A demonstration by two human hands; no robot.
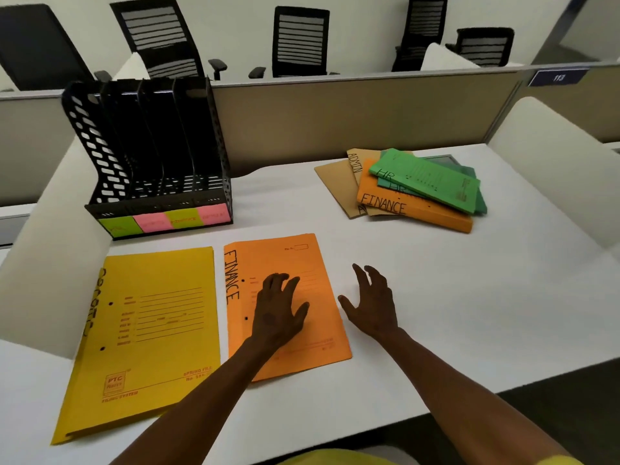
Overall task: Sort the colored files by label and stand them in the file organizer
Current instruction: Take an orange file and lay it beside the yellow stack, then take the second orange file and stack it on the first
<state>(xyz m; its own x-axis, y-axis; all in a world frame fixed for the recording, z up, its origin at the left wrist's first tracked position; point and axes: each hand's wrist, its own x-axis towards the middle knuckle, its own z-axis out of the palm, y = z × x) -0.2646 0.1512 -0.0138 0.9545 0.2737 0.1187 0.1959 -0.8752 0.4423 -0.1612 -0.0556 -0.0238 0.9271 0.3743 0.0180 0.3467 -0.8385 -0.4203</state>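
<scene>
Your left hand (278, 310) rests flat, fingers spread, on the orange FINANCE file (285, 303), its long axis running toward the frame's top, while your right hand (372, 303) hovers open beside it.

"FINANCE" marks two orange files (285, 297) (412, 209), "HR" a green file (426, 179), "113" a partition sign (558, 77).

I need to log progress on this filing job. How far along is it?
Early stage. Done: a yellow file and an orange FINANCE file lie separated on the desk. In hand: the left hand rests on the FINANCE file; the right hand hovers open beside it. Left: the mixed pile is unsorted, and no file shows in the file organizer.
</scene>
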